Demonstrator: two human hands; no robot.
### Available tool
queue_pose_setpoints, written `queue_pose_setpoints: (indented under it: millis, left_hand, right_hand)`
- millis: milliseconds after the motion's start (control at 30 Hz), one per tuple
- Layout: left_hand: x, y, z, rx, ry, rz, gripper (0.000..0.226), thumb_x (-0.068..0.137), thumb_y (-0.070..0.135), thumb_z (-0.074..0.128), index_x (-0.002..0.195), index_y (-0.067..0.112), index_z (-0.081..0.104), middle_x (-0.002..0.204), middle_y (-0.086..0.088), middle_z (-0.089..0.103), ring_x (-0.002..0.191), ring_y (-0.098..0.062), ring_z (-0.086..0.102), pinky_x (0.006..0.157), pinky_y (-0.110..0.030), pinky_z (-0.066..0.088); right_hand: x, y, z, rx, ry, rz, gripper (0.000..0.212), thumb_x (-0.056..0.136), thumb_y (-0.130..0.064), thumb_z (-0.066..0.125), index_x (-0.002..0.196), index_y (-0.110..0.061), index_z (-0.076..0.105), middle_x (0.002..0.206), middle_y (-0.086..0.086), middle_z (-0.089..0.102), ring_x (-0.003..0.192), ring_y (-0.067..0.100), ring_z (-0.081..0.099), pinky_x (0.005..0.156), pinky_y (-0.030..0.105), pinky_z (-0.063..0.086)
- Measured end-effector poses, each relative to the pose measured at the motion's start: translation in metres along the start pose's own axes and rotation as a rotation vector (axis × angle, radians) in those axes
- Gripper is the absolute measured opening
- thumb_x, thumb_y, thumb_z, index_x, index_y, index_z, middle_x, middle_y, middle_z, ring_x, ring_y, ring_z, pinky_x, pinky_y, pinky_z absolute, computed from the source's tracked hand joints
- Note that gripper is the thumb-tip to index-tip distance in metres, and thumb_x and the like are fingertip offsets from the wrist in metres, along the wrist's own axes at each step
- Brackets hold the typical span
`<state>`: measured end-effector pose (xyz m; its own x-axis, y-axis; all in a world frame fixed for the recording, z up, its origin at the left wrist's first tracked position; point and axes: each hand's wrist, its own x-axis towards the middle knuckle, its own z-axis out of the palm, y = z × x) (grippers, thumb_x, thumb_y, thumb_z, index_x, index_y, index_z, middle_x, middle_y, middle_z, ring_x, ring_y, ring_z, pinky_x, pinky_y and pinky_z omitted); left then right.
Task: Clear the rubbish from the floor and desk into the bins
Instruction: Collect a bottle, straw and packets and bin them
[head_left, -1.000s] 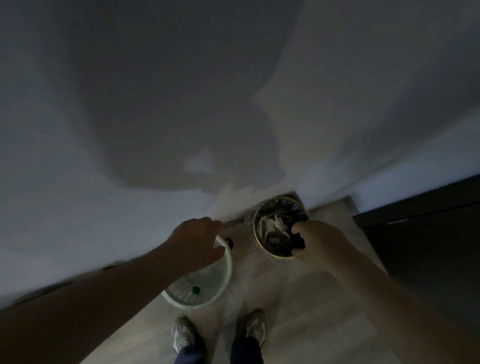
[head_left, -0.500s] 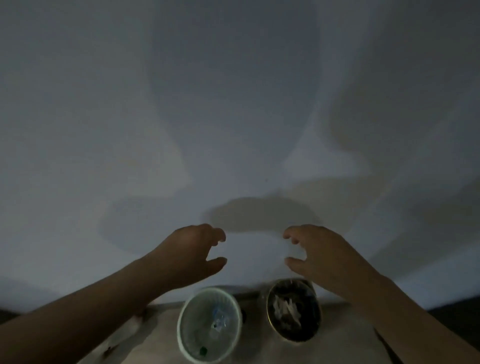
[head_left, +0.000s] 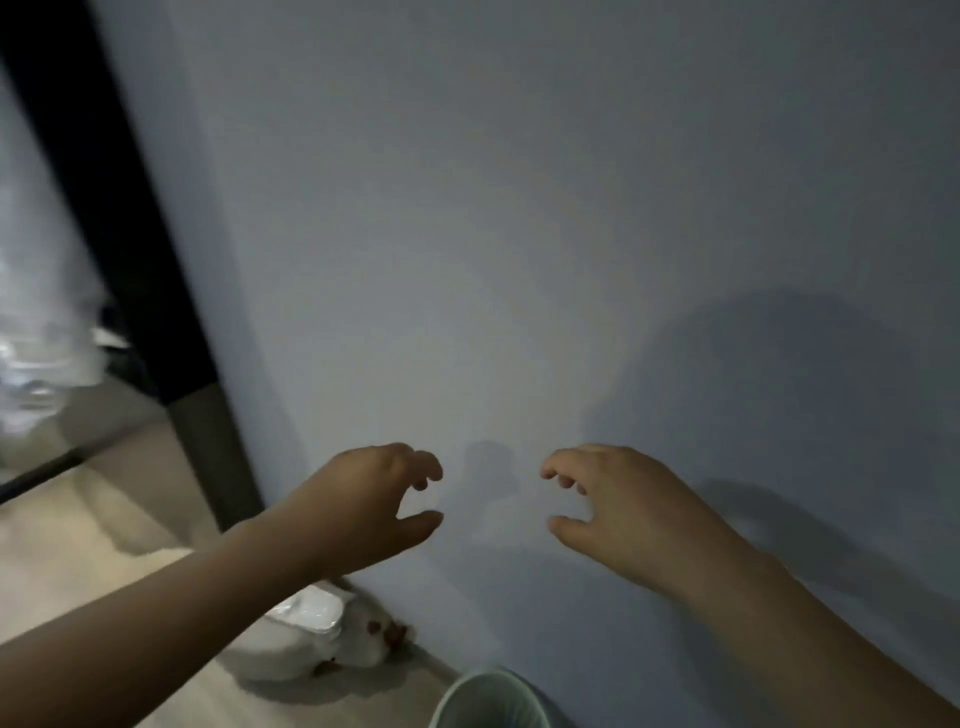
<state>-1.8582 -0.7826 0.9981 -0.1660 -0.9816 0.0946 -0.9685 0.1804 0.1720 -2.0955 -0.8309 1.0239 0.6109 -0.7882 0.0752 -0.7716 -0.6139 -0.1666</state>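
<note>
My left hand (head_left: 371, 506) and my right hand (head_left: 618, 501) are both raised in front of a plain pale wall, fingers loosely curled, holding nothing. The rim of a pale green bin (head_left: 488, 699) shows at the bottom edge, below and between the hands. A crumpled white plastic bag (head_left: 306, 636) with small brown bits beside it lies on the floor against the wall, under my left forearm. The dark bin is out of view.
A dark vertical frame (head_left: 119, 218) runs down the left side to the floor. Left of it is a blurred glassy area (head_left: 36, 322). Light wood floor (head_left: 62, 551) stretches to the lower left.
The view has swung up and to the left. Both bins have slid down and right, the dark one out of view. The white bag and dark frame have come into sight. Both hands stay empty.
</note>
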Motion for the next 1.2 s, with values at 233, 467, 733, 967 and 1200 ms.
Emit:
queue_pose_setpoints:
  millis: [233, 467, 733, 967, 1200]
  left_hand:
    - [-0.130, -0.087, -0.056, 0.032, 0.076, -0.331, 0.036, 0.087, 0.049, 0.058, 0.120, 0.035, 0.054, 0.111, 0.017, 0.056, 0.102, -0.005, 0.057, 0.085, -0.019, 0.046]
    - [-0.304, -0.173, -0.101, 0.110, 0.142, -0.620, 0.040, 0.087, 0.050, 0.057, 0.125, 0.037, 0.050, 0.116, 0.019, 0.057, 0.102, 0.000, 0.055, 0.084, -0.014, 0.044]
    - [-0.497, -0.251, -0.133, 0.132, 0.212, -0.881, 0.040, 0.086, 0.053, 0.056, 0.123, 0.036, 0.051, 0.114, 0.021, 0.056, 0.101, 0.000, 0.055, 0.084, -0.018, 0.045]
    - [-0.586, -0.320, -0.142, 0.101, 0.257, -1.020, 0.040, 0.086, 0.054, 0.056, 0.121, 0.037, 0.052, 0.111, 0.021, 0.058, 0.099, 0.000, 0.056, 0.086, -0.023, 0.047]
    - [-0.607, -0.412, -0.136, 0.062, 0.269, -1.087, 0.039, 0.085, 0.053, 0.056, 0.120, 0.037, 0.052, 0.111, 0.021, 0.057, 0.100, 0.000, 0.055, 0.085, -0.022, 0.048]
  right_hand:
    - [0.062, -0.150, 0.000, -0.011, -0.008, -0.369, 0.044, 0.088, -0.038, 0.058, 0.131, -0.031, 0.051, 0.124, -0.008, 0.057, 0.109, 0.009, 0.055, 0.091, 0.025, 0.044]
    - [0.081, -0.345, 0.022, -0.012, -0.006, -0.666, 0.039, 0.086, -0.036, 0.060, 0.123, -0.025, 0.056, 0.116, -0.003, 0.059, 0.105, 0.015, 0.057, 0.089, 0.033, 0.048]
    - [0.073, -0.555, 0.068, 0.029, -0.041, -0.896, 0.040, 0.083, -0.041, 0.062, 0.121, -0.032, 0.057, 0.120, -0.009, 0.059, 0.112, 0.011, 0.054, 0.089, 0.026, 0.042]
    - [0.091, -0.675, 0.092, -0.006, -0.084, -1.018, 0.041, 0.085, -0.041, 0.060, 0.125, -0.034, 0.054, 0.123, -0.013, 0.056, 0.116, 0.010, 0.050, 0.091, 0.026, 0.041]
    - [0.159, -0.755, 0.128, -0.019, -0.123, -1.077, 0.041, 0.086, -0.041, 0.059, 0.126, -0.034, 0.053, 0.121, -0.017, 0.056, 0.114, 0.006, 0.051, 0.089, 0.023, 0.041]
